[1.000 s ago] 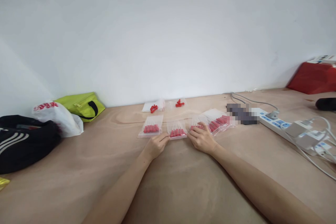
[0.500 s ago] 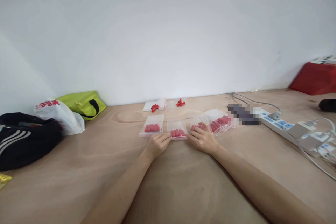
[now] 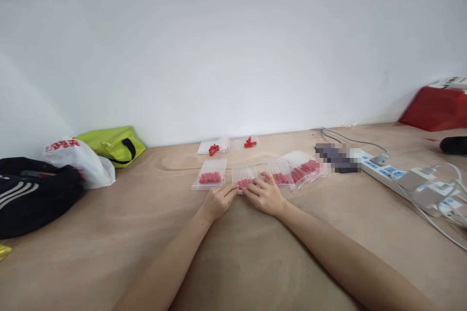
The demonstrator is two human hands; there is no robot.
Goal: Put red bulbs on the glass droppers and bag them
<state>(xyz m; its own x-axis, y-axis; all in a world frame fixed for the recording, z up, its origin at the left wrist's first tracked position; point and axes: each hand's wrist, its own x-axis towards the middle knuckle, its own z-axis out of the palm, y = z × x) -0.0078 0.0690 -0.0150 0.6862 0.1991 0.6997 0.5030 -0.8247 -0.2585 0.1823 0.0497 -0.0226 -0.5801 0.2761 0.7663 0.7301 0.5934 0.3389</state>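
A small clear zip bag (image 3: 243, 172) with several red-ended pieces inside lies flat in the middle. My left hand (image 3: 218, 200) pinches its near left corner, fingers closed. Over its near right edge lies my right hand (image 3: 264, 194), with bent fingers closed on the bag's rim and covering part of the red ends. Another filled zip bag (image 3: 209, 175) rests to the left. To the right, several more filled zip bags (image 3: 296, 163) overlap in a fan. The fingertips' exact hold on the plastic is partly hidden.
Loose red pieces (image 3: 250, 143) and white bags (image 3: 204, 146) lie at the back. On the right are a pixelated dark object (image 3: 335, 158) and a power strip (image 3: 383, 171) with chargers and cables. A black bag (image 3: 40, 204) and a lime bag (image 3: 116, 146) stand left.
My right hand has slid left along the near edge, from the neighbouring bag onto the middle bag. My left hand keeps its place at the left corner.
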